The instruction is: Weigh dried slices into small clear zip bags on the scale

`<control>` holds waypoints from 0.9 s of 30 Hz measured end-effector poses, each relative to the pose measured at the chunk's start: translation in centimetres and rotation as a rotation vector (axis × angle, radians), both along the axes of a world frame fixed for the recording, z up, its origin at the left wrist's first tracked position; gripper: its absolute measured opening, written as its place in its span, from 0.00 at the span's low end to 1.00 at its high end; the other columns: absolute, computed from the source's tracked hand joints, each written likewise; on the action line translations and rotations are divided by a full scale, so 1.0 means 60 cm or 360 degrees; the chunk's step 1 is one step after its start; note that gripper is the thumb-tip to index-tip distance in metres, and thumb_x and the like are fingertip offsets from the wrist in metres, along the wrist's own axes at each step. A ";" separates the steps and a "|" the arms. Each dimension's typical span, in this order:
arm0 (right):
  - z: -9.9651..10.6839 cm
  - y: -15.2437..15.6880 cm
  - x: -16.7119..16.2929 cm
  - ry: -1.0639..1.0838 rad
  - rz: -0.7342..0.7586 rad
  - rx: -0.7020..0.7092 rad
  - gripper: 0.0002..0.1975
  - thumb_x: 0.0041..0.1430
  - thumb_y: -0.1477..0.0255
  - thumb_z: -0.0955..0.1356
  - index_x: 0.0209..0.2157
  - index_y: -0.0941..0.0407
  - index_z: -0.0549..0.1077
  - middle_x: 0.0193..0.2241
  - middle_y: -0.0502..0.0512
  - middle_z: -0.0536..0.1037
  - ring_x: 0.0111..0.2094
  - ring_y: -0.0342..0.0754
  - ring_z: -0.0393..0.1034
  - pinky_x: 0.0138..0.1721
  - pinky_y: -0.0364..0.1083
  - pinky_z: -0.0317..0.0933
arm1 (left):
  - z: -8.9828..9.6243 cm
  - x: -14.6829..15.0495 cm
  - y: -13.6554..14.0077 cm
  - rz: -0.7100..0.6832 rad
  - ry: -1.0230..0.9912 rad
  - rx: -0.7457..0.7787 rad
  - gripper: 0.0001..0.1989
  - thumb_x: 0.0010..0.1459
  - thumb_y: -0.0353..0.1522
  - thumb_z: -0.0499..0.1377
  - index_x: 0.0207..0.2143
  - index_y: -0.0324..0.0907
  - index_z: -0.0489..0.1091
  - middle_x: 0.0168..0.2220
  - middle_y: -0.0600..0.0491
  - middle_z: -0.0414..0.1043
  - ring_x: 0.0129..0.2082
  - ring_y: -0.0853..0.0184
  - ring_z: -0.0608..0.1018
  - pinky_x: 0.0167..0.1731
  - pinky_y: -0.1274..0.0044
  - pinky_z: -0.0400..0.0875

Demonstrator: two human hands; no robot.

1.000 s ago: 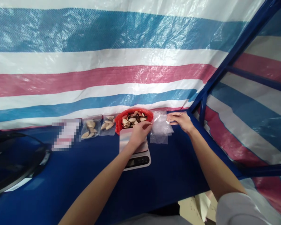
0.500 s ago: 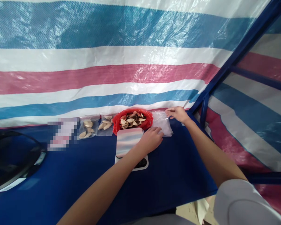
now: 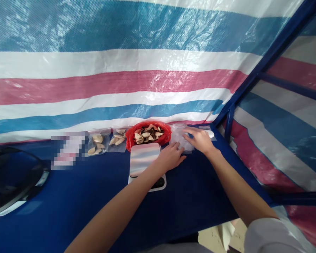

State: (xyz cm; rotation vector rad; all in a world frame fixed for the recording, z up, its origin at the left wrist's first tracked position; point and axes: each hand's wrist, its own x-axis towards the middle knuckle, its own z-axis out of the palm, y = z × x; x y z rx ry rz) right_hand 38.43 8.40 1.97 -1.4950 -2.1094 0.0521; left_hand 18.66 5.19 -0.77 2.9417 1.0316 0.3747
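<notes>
A stack of clear plastic bags [image 3: 177,133] lies right of a red plastic bag [image 3: 131,137], which is rolled open around pale, brown-edged pieces like dried slices or shells [image 3: 146,135]. My left hand [image 3: 173,156] rests on the near edge of the clear bags with its fingers apart. Over their right side is my right hand [image 3: 199,140], fingers bent and slightly apart, with nothing visible between them. Under my left forearm sits a kitchen scale [image 3: 144,160] with a shiny square plate; the forearm partly covers its front controls.
Two clear bags holding pale pieces, one [image 3: 98,142] and another [image 3: 118,137], lie left of the red bag. A white oval item [image 3: 210,133] is at the right. A round black object [image 3: 15,179] stands far left on the blue table [image 3: 94,196]. Striped sheeting [image 3: 107,84] rises behind.
My right hand has come nearer and lower over the clear bags, its fingers no longer at their far right corner. The white oval item now shows beyond it. My left hand stays nearly in place.
</notes>
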 end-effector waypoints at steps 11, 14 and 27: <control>-0.066 0.076 -0.014 0.0004 0.0377 -0.0193 0.19 0.68 0.65 0.64 0.57 0.51 0.75 0.61 0.57 0.73 0.61 0.55 0.68 0.62 0.54 0.63 | 0.002 -0.011 0.010 -0.0140 -0.0021 -0.0090 0.19 0.69 0.40 0.53 0.52 0.36 0.74 0.52 0.36 0.73 0.55 0.51 0.74 0.56 0.62 0.68; -0.079 0.084 -0.013 -0.0140 0.0464 -0.0160 0.20 0.69 0.66 0.64 0.59 0.52 0.73 0.64 0.58 0.69 0.64 0.55 0.64 0.64 0.54 0.61 | 0.004 -0.014 0.010 -0.0136 -0.0026 -0.0052 0.20 0.69 0.40 0.53 0.51 0.36 0.74 0.52 0.36 0.72 0.56 0.51 0.73 0.57 0.62 0.67; -0.080 0.089 -0.004 -0.0193 0.0554 -0.0057 0.19 0.69 0.67 0.63 0.58 0.54 0.74 0.64 0.59 0.69 0.66 0.54 0.62 0.67 0.55 0.57 | 0.021 -0.019 0.007 -0.0070 -0.0012 -0.0096 0.19 0.70 0.41 0.51 0.50 0.36 0.73 0.51 0.39 0.74 0.52 0.53 0.77 0.54 0.64 0.70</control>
